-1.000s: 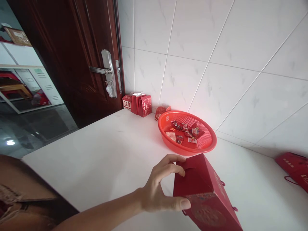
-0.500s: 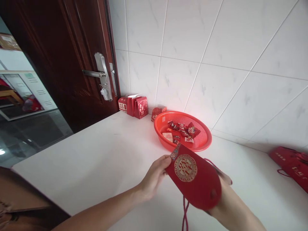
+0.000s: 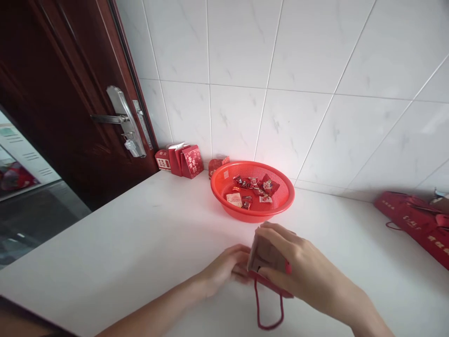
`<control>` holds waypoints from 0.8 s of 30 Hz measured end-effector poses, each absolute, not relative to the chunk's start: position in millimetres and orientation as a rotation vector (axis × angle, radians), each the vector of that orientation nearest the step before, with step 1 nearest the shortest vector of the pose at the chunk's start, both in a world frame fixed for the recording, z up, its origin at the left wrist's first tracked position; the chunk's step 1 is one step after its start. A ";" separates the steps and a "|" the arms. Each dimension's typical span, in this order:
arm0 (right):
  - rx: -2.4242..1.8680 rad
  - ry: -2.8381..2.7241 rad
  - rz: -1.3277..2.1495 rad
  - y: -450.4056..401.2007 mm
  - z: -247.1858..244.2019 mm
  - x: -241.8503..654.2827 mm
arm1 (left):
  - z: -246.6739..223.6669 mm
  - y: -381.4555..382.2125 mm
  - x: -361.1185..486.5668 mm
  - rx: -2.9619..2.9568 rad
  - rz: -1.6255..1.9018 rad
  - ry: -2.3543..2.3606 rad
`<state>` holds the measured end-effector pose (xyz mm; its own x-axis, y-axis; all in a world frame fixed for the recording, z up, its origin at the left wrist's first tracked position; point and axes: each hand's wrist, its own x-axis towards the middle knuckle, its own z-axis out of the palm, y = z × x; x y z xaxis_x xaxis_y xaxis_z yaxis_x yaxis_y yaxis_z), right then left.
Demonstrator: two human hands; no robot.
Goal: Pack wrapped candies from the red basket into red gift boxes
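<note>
A red paper box (image 3: 271, 283) with a dark red cord loop hanging down is held low over the white table, its grey inside facing up. My right hand (image 3: 298, 262) grips the box from the right, fingers over its upper edge and thumb at its opening. My left hand (image 3: 226, 269), slightly blurred, is at the box's left side with its fingers closed against it; the fingertips are partly hidden. Just beyond the box stands a red plastic basket (image 3: 252, 216), holding several small red wrapped packets and a pale card.
Small red boxes (image 3: 191, 161) stand against the tiled wall at the back left, and another red item (image 3: 214, 164) sits behind the basket. Red bags (image 3: 414, 220) lie at the right. A dark wooden door (image 3: 80, 93) borders the white table (image 3: 140, 234).
The box has turned from its flat, gold-emblem face to its open grey inside. My right hand has come into view over it. The view has shifted right.
</note>
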<state>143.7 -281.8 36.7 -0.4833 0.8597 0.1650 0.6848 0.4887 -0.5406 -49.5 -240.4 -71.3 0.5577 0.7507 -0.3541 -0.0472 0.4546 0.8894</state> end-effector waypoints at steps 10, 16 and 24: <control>-1.142 -2.389 0.613 -254.6 18.6 145.2 | -62.2 -235.5 -68.2 1.522 1.258 0.955; -1.028 -2.332 0.671 -250.5 14.3 141.9 | -50.2 -234.8 -64.2 1.970 1.233 0.799; -1.211 -2.353 0.444 -248.0 23.2 153.8 | -20.6 -219.4 -58.0 2.045 1.051 0.986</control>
<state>153.8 -248.0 23.2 -0.5106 0.8238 0.2461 0.6773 0.5618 -0.4751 -58.0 -219.4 -20.6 0.4018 0.8316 0.3835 0.3296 -0.5220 0.7867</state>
